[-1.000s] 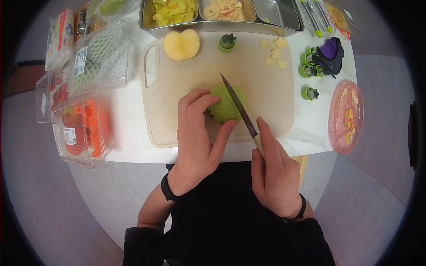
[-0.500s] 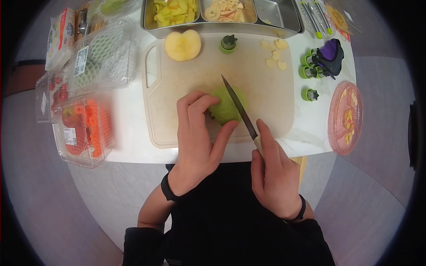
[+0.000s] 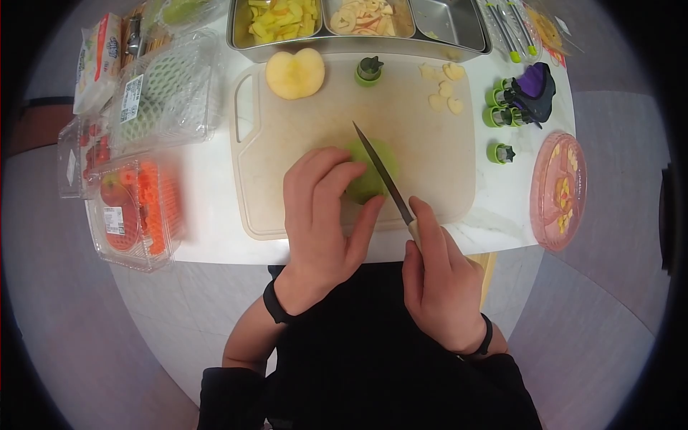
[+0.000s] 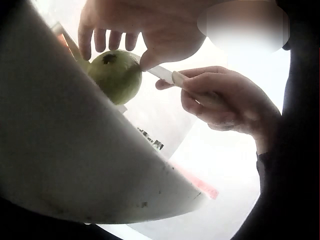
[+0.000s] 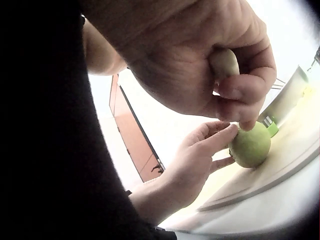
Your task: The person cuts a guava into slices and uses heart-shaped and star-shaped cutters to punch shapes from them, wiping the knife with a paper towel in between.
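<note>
A round green guava sits on the beige cutting board, its dark blossom end showing in the left wrist view. My left hand holds it from the left, the fingers bent over its far side and the thumb at the near side. My right hand grips the pale handle of a knife, index finger stretched along it. The blade slants over the guava in the head view, its tip pointing away and to the left.
On the board lie a halved apple, a green cutter and thin cut-outs. Behind stands a steel container with cut fruit. Clear fruit boxes are at left; more cutters and a pink dish at right.
My left fingers have shifted right, farther over the guava, covering more of it. The knife tip has swung slightly left, and the right hand has moved a little with it.
</note>
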The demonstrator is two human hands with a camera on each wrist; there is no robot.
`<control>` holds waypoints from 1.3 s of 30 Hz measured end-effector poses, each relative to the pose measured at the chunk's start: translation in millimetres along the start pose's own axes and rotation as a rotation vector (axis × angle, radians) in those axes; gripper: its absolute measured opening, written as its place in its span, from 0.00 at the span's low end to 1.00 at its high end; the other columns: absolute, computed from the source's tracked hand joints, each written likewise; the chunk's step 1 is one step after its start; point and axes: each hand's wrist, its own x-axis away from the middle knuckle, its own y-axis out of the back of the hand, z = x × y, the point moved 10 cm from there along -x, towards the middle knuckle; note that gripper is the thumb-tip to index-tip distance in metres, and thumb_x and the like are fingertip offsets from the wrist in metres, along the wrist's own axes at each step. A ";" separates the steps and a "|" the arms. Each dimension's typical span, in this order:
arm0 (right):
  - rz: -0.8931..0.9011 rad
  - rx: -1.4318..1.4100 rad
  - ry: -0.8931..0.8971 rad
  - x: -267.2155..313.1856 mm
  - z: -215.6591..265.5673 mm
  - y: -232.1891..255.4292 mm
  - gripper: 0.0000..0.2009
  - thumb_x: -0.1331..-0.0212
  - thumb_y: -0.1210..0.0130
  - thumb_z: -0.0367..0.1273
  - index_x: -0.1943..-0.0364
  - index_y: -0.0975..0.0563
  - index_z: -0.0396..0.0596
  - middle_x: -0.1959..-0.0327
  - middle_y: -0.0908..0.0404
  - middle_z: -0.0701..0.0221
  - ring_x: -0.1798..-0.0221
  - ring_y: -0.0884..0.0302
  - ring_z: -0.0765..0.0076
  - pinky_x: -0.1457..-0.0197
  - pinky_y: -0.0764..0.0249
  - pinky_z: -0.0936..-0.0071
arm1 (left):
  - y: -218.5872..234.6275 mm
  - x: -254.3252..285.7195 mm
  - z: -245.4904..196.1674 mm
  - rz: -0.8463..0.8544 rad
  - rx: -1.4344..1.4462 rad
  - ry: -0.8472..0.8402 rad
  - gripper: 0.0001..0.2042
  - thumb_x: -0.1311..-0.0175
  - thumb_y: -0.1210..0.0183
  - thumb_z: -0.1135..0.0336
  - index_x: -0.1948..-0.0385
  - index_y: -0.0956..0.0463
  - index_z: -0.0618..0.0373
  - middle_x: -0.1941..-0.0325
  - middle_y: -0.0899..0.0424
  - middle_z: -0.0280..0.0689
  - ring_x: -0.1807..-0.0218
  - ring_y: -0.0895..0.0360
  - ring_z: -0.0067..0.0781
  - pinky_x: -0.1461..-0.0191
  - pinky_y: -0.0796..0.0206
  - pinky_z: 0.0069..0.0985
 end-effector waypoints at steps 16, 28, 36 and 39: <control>0.044 0.000 -0.045 -0.5 1.3 2.2 0.28 0.34 0.41 0.19 0.27 0.28 0.39 0.60 0.15 0.58 0.71 0.15 0.52 0.68 0.21 0.63 | -1.2 -5.3 -3.6 0.032 -0.092 -0.026 0.19 0.40 0.30 0.78 0.46 0.19 0.60 0.40 0.20 0.47 0.42 0.22 0.51 0.40 0.28 0.40; 0.045 0.038 -0.015 -0.2 0.7 -0.1 0.27 0.34 0.41 0.20 0.29 0.27 0.39 0.61 0.16 0.61 0.72 0.16 0.56 0.69 0.20 0.64 | -0.7 -7.8 -5.8 0.049 -0.087 -0.014 0.18 0.42 0.28 0.76 0.49 0.17 0.60 0.40 0.21 0.47 0.40 0.22 0.57 0.39 0.27 0.45; 0.022 0.069 -0.008 0.5 1.3 -0.5 0.28 0.34 0.40 0.21 0.28 0.27 0.39 0.63 0.18 0.66 0.74 0.19 0.59 0.72 0.22 0.66 | -1.7 -9.5 -8.5 0.050 -0.116 -0.017 0.17 0.42 0.27 0.76 0.50 0.16 0.60 0.41 0.19 0.47 0.41 0.21 0.57 0.39 0.26 0.45; 0.030 0.092 -0.030 2.3 -0.8 -3.3 0.28 0.34 0.40 0.23 0.28 0.27 0.41 0.64 0.19 0.67 0.75 0.20 0.60 0.73 0.23 0.67 | -1.5 -10.5 -9.9 0.055 -0.129 -0.022 0.17 0.42 0.27 0.76 0.50 0.16 0.60 0.41 0.19 0.47 0.41 0.21 0.56 0.39 0.26 0.45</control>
